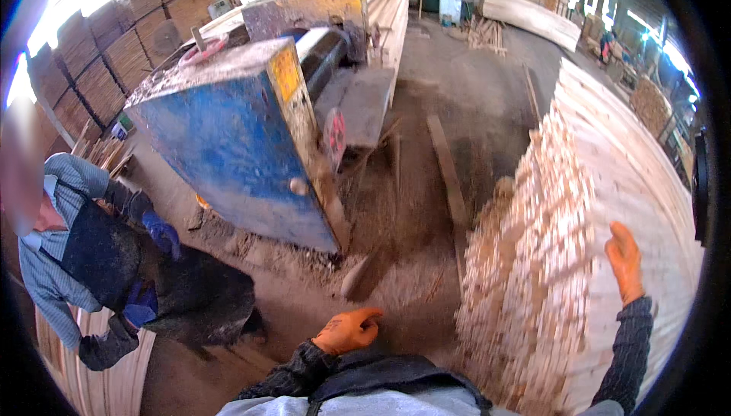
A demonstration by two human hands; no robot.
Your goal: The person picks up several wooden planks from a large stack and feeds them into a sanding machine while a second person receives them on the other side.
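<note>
My left hand [347, 331], in an orange glove, hangs in front of my body above the dusty floor. Its fingers are loosely bent and slightly apart, with nothing visible in them. On the right, my right hand [626, 262], also orange-gloved, is over the pale long face of a tall stack of wooden boards [632, 165]. It looks open and holds nothing that I can see; whether it touches the boards I cannot tell. The uneven board ends [525, 264] of that stack face toward the middle.
A large blue machine [221, 142] with rollers and a yellow edge stands ahead left. At the left is a co-worker in a dark apron [190, 286] and blue gloves. A loose plank [448, 172] lies on the floor. Stacked boards [114, 47] line the back left.
</note>
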